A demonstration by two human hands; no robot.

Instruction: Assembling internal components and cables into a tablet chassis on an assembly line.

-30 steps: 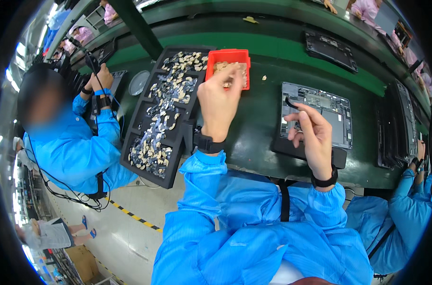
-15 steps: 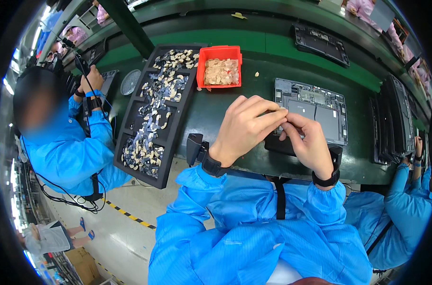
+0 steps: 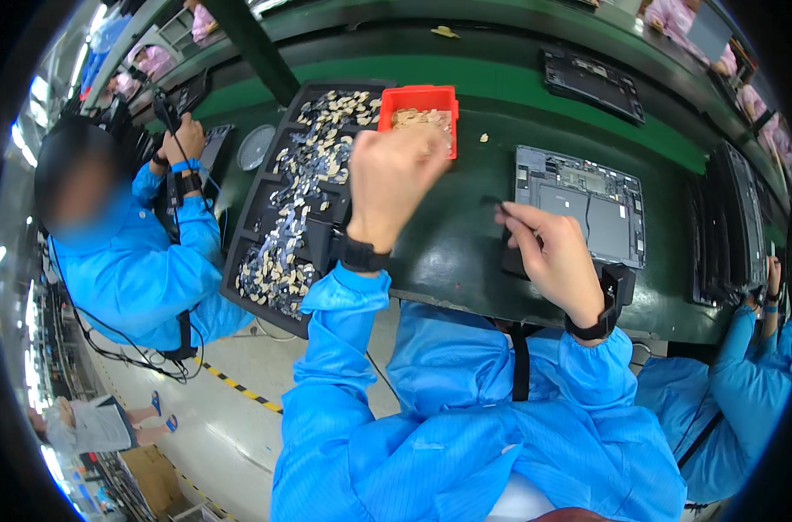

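My left hand [image 3: 396,178] is raised just in front of the red bin [image 3: 455,122], and its fingers are curled in and blurred by motion. What they hold, if anything, is hidden. Pale, flat scraps [image 3: 422,117] lie heaped in that bin. Over the near left corner of an opened laptop base [image 3: 609,205], my right hand [image 3: 548,248] pinches a small dark piece [image 3: 501,210] between thumb and fingers. The laptop's circuit board and grey battery are exposed. Left of my left hand lies a black compartment tray [image 3: 255,207] full of small dark pieces with cream-coloured parts.
At the far right, dark laptop parts [image 3: 733,222] stand stacked. Another dark laptop chassis [image 3: 594,85] lies at the back, and a round, clear dish [image 3: 257,148] sits beyond the tray. A person in blue [image 3: 135,270] works on my left; another sits on my right.
My hands have come apart. The left moved left and up to the red bin; the right stayed near the laptop with the small dark piece, which now shows between its fingertips.
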